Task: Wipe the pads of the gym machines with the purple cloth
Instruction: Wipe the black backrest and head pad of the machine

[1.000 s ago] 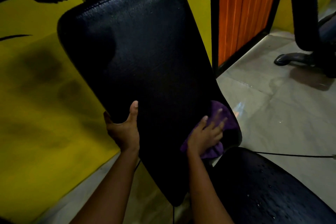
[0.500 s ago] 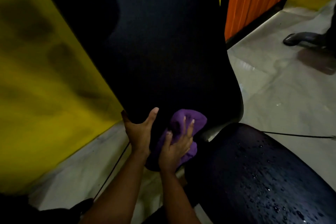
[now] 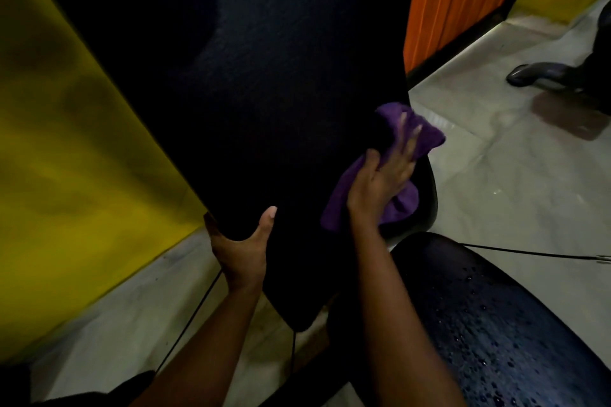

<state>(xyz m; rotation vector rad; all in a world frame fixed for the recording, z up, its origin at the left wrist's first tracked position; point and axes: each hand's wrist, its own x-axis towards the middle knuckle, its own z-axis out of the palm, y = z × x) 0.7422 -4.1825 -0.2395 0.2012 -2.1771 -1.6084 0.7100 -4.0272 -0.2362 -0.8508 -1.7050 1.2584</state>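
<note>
Here the tall black back pad (image 3: 264,76), grained vinyl with a rounded bottom, leans over a seat pad (image 3: 496,324) beaded with water droplets. In the last half second the soft, crumpled purple cloth (image 3: 429,139) has slid from beside the left hand (image 3: 241,251) to the back pad's right edge. The right hand (image 3: 380,182) presses it flat, fingers outstretched; the left hand grips the pad's left edge, thumb in front.

Worn on head, wide-angle, single view. Looking forward and down, frame tilted. Held very near black back pad (image 3: 264,92), filling upper centre. Close on left hand (image 3: 241,254) and right hand (image 3: 380,182) low on pad. Catching wet seat pad (image 3: 496,324) lower right, floor (image 3: 496,175) right, yellow wall (image 3: 66,158) left.
</note>
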